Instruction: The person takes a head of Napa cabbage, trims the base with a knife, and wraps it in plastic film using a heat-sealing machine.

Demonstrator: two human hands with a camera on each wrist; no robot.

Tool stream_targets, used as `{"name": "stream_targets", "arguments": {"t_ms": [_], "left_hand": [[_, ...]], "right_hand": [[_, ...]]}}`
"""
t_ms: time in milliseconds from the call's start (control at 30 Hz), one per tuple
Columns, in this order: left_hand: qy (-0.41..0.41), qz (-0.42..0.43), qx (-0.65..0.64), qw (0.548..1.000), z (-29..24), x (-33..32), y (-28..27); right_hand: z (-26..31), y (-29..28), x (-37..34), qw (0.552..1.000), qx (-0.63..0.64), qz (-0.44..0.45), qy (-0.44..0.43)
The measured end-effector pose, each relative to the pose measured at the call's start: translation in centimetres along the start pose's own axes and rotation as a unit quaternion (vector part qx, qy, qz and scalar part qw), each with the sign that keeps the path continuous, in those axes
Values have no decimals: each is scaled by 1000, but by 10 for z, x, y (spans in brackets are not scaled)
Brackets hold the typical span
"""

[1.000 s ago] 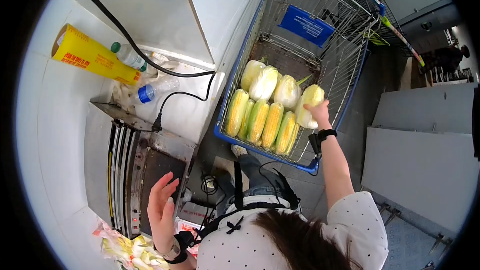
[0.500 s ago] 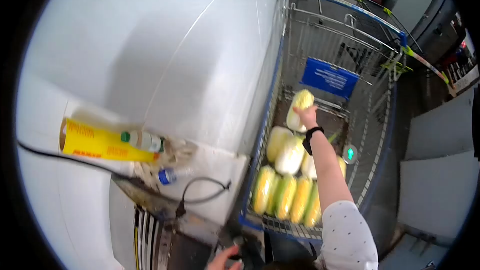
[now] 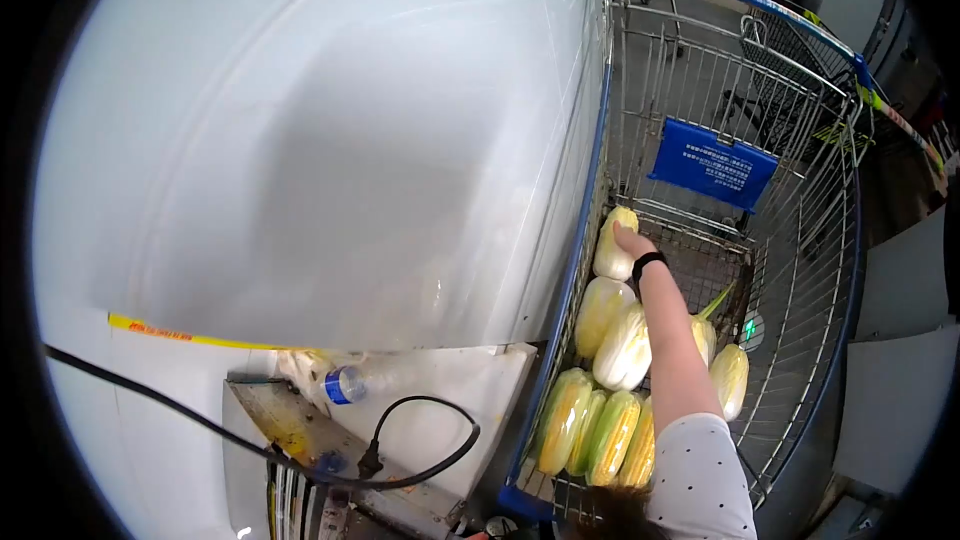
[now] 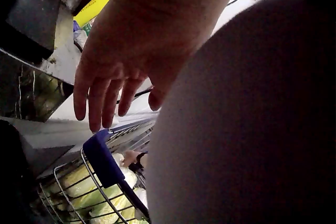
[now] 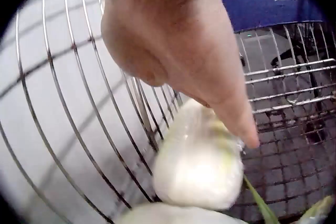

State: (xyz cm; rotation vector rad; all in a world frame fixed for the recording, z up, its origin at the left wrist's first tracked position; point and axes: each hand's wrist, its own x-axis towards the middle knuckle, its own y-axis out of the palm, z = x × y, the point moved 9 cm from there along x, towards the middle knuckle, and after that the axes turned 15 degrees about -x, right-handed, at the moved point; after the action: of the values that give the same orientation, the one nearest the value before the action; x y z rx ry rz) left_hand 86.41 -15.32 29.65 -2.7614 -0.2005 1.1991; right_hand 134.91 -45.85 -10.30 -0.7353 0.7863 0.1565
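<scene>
Pale cabbage (image 3: 612,262) is now sitting nearer the cart's (image 3: 527,503) left side, right hand (image 3: 632,241) curling fingers round it; left hand (image 4: 142,40) is hanging, fingers slightly spread.

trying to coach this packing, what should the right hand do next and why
Probably ease the right hand open and lift it off the wrapped cabbage: the cabbage already lies in the cart beside its wire side, against another cabbage, so it looks supported without the grip.
</scene>
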Motion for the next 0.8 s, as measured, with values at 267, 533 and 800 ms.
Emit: {"name": "stream_targets", "arguments": {"t_ms": [267,533,800], "left_hand": [[154,-29,-49,986,-24,-74,-53],[221,-197,-114,948,21,-210,-161],[291,-536,-193,768,161,-440,-264]], "right_hand": [[85,-137,-197,954,225,2,-199],[119,-93,-581,922,-15,-24,-386],[45,169,-796,824,-186,276,-458]]}}
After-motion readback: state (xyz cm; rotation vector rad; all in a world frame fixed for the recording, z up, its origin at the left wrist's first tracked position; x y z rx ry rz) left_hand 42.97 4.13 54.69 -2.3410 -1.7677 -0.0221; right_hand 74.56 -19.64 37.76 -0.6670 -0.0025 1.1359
